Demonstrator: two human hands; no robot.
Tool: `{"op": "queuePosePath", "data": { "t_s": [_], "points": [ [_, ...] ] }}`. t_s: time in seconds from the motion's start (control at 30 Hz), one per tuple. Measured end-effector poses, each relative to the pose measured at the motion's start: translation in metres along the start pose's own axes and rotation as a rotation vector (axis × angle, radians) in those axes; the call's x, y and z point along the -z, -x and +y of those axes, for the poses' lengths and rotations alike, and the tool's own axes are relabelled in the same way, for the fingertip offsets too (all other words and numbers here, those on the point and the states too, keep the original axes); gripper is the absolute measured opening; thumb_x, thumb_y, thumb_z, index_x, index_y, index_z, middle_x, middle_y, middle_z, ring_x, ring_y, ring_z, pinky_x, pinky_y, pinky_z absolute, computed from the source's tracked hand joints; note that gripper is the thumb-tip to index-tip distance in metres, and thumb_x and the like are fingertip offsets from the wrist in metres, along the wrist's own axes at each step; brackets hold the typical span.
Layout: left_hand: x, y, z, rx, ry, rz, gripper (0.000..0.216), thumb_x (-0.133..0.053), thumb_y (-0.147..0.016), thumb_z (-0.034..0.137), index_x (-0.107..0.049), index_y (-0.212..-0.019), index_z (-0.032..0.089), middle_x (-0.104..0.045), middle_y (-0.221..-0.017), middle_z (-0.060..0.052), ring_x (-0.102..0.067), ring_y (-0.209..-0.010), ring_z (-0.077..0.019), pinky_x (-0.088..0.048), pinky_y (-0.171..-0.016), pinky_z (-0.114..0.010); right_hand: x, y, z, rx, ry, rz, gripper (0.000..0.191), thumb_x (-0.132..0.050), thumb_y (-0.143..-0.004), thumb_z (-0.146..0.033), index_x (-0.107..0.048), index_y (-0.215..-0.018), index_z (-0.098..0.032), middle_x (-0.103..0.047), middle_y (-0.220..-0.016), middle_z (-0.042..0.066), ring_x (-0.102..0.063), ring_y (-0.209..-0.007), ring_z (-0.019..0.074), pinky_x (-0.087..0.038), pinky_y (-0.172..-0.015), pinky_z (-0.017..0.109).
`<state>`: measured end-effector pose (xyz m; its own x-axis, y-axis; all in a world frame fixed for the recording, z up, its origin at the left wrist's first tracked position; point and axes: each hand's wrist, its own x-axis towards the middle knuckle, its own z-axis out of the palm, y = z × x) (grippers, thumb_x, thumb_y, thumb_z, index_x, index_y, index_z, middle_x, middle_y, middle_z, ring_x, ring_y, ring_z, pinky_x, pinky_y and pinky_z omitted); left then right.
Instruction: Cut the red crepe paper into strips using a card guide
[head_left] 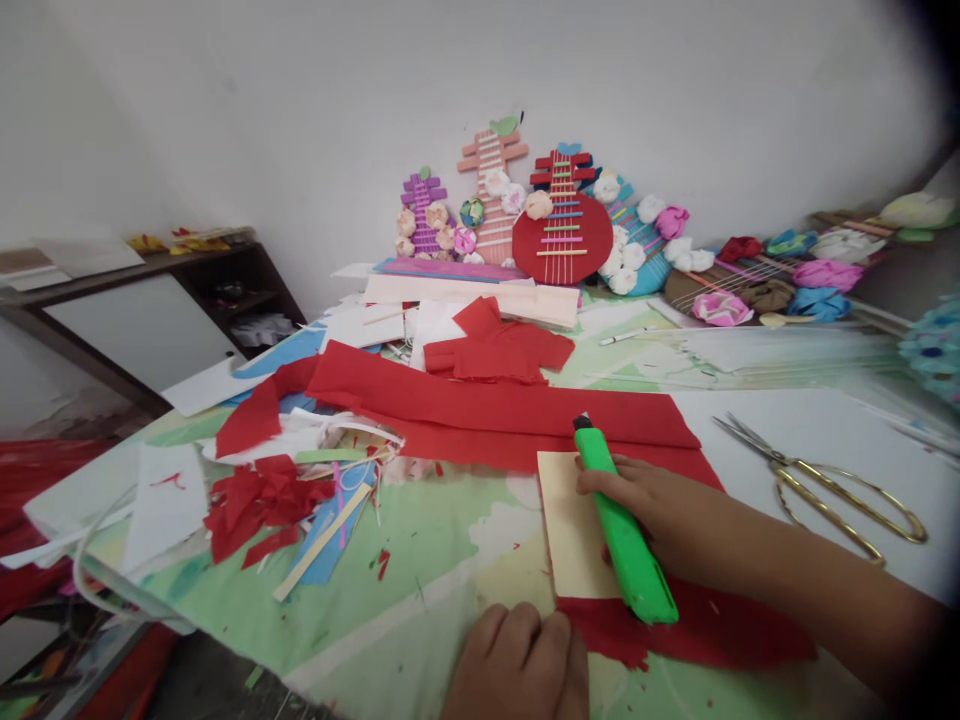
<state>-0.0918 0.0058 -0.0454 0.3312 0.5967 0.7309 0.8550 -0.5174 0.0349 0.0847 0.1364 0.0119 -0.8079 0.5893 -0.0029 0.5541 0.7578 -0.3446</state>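
Observation:
My right hand [660,510] grips a green utility knife [624,525], its black tip pointing away from me at the top edge of a cream card [570,520]. The card lies on a long sheet of red paper [495,410] spread across the table. My left hand [517,665] rests at the table's near edge just below the card, fingers curled into a fist, with nothing visible in it.
Gold-handled scissors [817,480] lie on white paper to the right. Red scraps [259,505] and paper strips are piled at the left. Paper guitar models [559,225] and paper flowers [720,305] line the wall. A dark shelf [150,300] stands at the left.

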Motion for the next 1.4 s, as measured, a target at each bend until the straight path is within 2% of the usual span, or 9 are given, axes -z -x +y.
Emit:
{"op": "queuePosePath", "data": {
  "t_s": [0.37, 0.53, 0.67, 0.83, 1.0, 1.1, 1.23, 1.3, 1.4],
  "points": [
    [0.0, 0.001, -0.001, -0.049, -0.035, -0.002, 0.035, -0.025, -0.088, 0.012, -0.057, -0.075, 0.015, -0.058, -0.072, -0.002, -0.045, -0.055, -0.0141, -0.033, -0.051, -0.028, 0.003, -0.002, -0.003, -0.018, 0.007, -0.035, 0.049, -0.041, -0.072, -0.008, -0.045, -0.118, -0.022, -0.053, -0.106, 0.012, -0.053, -0.089, 0.0227, -0.044, -0.073, 0.034],
    [0.009, -0.007, -0.005, -0.062, 0.022, -0.105, 0.04, -0.019, -0.092, 0.023, -0.057, -0.082, 0.015, -0.057, -0.067, -0.002, -0.047, -0.051, -0.0137, -0.034, -0.046, -0.026, 0.004, -0.002, -0.006, -0.019, 0.005, -0.041, 0.048, -0.042, -0.07, -0.007, -0.046, -0.116, -0.022, -0.053, -0.106, 0.013, -0.052, -0.089, 0.0235, -0.043, -0.073, 0.035],
    [0.022, -0.029, -0.013, -0.039, 0.011, -0.156, 0.036, -0.026, -0.088, 0.03, -0.056, -0.093, 0.011, -0.061, -0.081, -0.008, -0.055, -0.07, -0.0189, -0.043, -0.059, -0.029, 0.003, -0.001, -0.006, 0.017, -0.012, -0.03, 0.047, -0.043, -0.07, -0.008, -0.046, -0.115, -0.02, -0.054, -0.105, 0.012, -0.052, -0.09, 0.0234, -0.043, -0.074, 0.035],
    [0.023, -0.065, -0.025, -0.016, 0.052, -0.421, 0.022, -0.045, -0.078, 0.023, -0.057, -0.094, 0.014, -0.06, -0.086, -0.005, -0.053, -0.082, -0.0208, -0.042, -0.076, -0.036, 0.003, 0.0, -0.005, 0.016, -0.077, -0.003, 0.047, -0.044, -0.069, -0.009, -0.045, -0.115, -0.02, -0.054, -0.102, 0.012, -0.053, -0.089, 0.0222, -0.043, -0.074, 0.034],
    [0.009, -0.093, -0.031, -0.065, -0.013, -0.684, 0.01, -0.049, -0.079, 0.021, -0.057, -0.079, 0.016, -0.056, -0.071, -0.002, -0.051, -0.067, -0.0181, -0.044, -0.064, -0.031, -0.003, 0.003, -0.006, -0.093, -0.279, 0.077, 0.044, -0.049, -0.07, -0.016, -0.044, -0.113, -0.022, -0.058, -0.096, 0.009, -0.056, -0.085, 0.0209, -0.044, -0.073, 0.033],
    [0.004, -0.098, -0.032, -0.081, -0.027, -0.745, 0.015, -0.047, -0.081, 0.027, -0.057, -0.075, 0.017, -0.053, -0.071, -0.003, -0.05, -0.067, -0.0188, -0.043, -0.061, -0.031, -0.005, 0.006, -0.002, -0.216, -0.577, 0.262, 0.049, -0.052, -0.071, -0.021, -0.035, -0.116, -0.024, -0.06, -0.087, 0.005, -0.059, -0.076, 0.0186, -0.046, -0.066, 0.03],
    [-0.001, -0.097, -0.032, -0.078, -0.012, -0.753, 0.018, -0.046, -0.083, 0.027, -0.059, -0.08, 0.015, -0.057, -0.091, -0.008, -0.051, -0.084, -0.0209, -0.042, -0.074, -0.033, 0.018, 0.008, 0.003, -0.301, -0.91, 0.767, 0.041, -0.049, -0.076, -0.039, -0.035, -0.112, -0.025, -0.057, -0.062, -0.002, -0.055, -0.052, 0.0137, -0.044, -0.048, 0.025],
    [-0.006, -0.096, -0.032, -0.103, 0.005, -0.734, 0.02, -0.047, -0.083, 0.026, -0.061, -0.084, 0.012, -0.054, -0.109, -0.011, -0.048, -0.098, -0.023, -0.037, -0.085, -0.034, 0.036, 0.008, 0.003, -0.408, -0.987, 0.87, 0.041, -0.045, -0.076, -0.05, -0.039, -0.109, -0.025, -0.053, -0.049, -0.005, -0.045, -0.037, 0.0106, -0.036, -0.036, 0.021],
    [-0.015, -0.094, -0.032, -0.146, 0.014, -0.732, 0.026, -0.045, -0.084, 0.029, -0.062, -0.09, 0.01, -0.048, -0.12, -0.013, -0.041, -0.109, -0.0258, -0.03, -0.093, -0.037, 0.054, 0.01, 0.001, -0.541, -1.168, 0.918, 0.043, -0.046, -0.073, -0.056, -0.043, -0.106, -0.027, -0.058, -0.053, -0.002, -0.051, -0.041, 0.0122, -0.037, -0.035, 0.02]
  ]
}}
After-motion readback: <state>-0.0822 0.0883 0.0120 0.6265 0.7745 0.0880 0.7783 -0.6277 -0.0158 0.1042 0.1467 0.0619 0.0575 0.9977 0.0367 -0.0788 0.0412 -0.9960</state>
